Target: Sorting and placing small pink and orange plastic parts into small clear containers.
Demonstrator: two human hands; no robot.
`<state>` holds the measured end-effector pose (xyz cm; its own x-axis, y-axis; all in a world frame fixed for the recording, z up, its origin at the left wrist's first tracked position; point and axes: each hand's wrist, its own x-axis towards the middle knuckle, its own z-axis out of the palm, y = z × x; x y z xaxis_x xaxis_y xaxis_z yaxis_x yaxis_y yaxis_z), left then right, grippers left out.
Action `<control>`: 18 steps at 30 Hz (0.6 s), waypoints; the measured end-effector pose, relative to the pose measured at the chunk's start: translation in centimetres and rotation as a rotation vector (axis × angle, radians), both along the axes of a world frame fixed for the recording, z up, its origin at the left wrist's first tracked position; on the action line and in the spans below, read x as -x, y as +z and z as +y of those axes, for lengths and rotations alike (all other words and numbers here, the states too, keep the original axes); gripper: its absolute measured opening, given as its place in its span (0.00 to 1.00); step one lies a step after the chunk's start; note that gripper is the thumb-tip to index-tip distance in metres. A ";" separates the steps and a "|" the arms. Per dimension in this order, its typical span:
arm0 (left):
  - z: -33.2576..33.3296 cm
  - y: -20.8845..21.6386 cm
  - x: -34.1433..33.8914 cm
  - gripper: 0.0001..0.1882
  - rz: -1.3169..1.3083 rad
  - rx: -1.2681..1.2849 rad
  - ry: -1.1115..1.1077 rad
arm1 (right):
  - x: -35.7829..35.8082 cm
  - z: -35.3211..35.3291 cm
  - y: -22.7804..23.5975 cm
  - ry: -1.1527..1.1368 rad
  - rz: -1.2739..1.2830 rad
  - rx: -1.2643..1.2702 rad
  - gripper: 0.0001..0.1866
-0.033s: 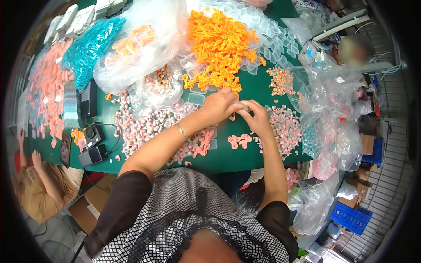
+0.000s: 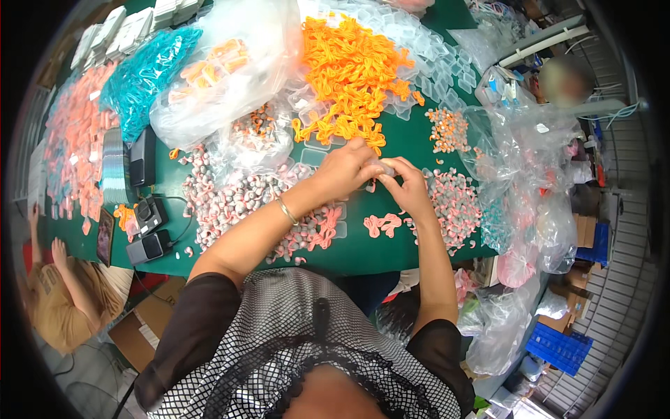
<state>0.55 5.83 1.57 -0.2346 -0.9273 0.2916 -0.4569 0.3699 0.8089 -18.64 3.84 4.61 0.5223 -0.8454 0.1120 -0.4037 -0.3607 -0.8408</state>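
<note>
My left hand and my right hand meet over the table, fingers pinched together. Between their fingertips is a small clear plastic box, mostly covered by the fingers. A bit of pink and dark shows just below it. Beyond the hands lies a heap of orange cord bundles. Pink cord bundles rest on the green table below my hands. To the left spreads a pile of small pink-and-grey pieces, and a similar pile lies beside my right hand.
Clear plastic boxes are scattered at the back. A large clear bag and a teal bag stand at the left, near black devices. Plastic bags crowd the right edge. Another person sits at the left.
</note>
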 end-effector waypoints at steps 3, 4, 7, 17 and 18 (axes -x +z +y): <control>0.9 1.7 -2.3 0.13 0.055 -0.037 -0.022 | -1.2 0.2 -0.3 0.030 -0.065 -0.007 0.16; 1.2 1.8 -2.7 0.13 0.056 -0.037 -0.017 | -1.6 0.4 -0.2 0.055 -0.078 -0.034 0.17; 2.0 1.9 -3.5 0.12 0.113 0.029 -0.026 | -2.5 1.2 0.3 0.068 -0.093 -0.030 0.14; 4.5 4.1 -3.7 0.12 0.142 0.079 0.002 | -3.3 3.8 3.0 0.046 -0.057 0.045 0.11; 4.6 4.6 -3.5 0.12 0.154 0.090 0.002 | -3.2 3.9 2.9 0.046 -0.056 0.047 0.11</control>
